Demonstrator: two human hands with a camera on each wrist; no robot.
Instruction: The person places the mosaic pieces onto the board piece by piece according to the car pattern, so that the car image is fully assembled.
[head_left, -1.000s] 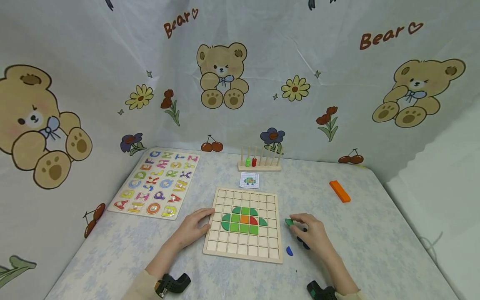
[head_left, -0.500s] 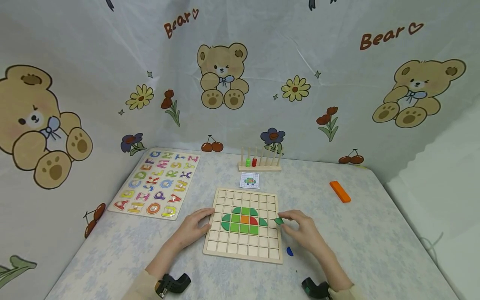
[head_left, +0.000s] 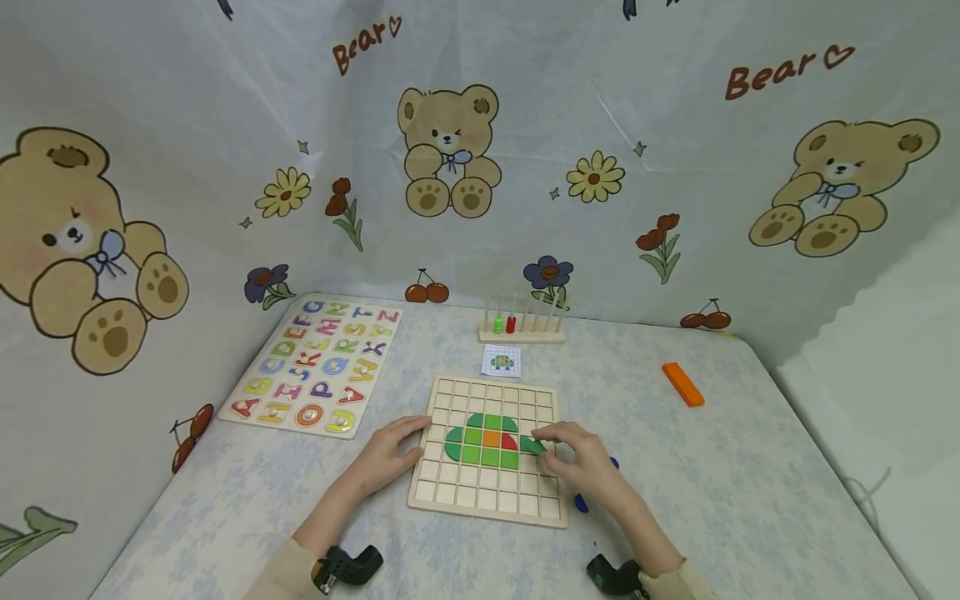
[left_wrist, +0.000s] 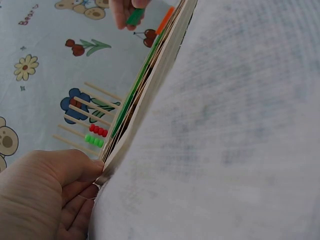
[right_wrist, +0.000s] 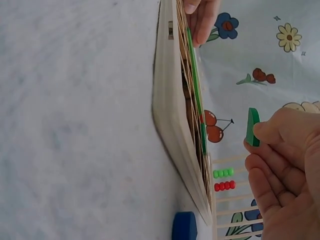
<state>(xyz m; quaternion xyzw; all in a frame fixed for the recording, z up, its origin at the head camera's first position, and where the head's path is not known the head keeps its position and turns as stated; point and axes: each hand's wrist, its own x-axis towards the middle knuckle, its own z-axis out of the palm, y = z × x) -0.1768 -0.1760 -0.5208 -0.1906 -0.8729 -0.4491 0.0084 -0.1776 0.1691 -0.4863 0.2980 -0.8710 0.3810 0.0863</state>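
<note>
The right hand (head_left: 581, 458) pinches a green quarter-circle tile (right_wrist: 252, 129) between thumb and fingertips. It holds the tile above the right part of a wooden grid board (head_left: 480, 502), tilted and clear of the surface in the right wrist view. At the board's left edge rests the left hand (head_left: 386, 450), its index finger and thumb touching the rim. Green square tiles (head_left: 471, 455), green rounded tiles (head_left: 453, 443), an orange square (head_left: 491, 438) and a red rounded tile (head_left: 508, 442) lie in the grid. A small picture card (head_left: 501, 362) lies behind the board.
Two blue pieces lie right of the board: a blue half-round piece (head_left: 581, 503) and another blue piece (head_left: 614, 462) partly behind the right hand. Farther off are a peg rack (head_left: 521, 337) with beads, an alphabet board (head_left: 311, 367) and an orange bar (head_left: 682, 385).
The right hand has picked up the green quarter-circle tile beside the board and carried it left over the grid. The left hand keeps its place at the board's edge.
</note>
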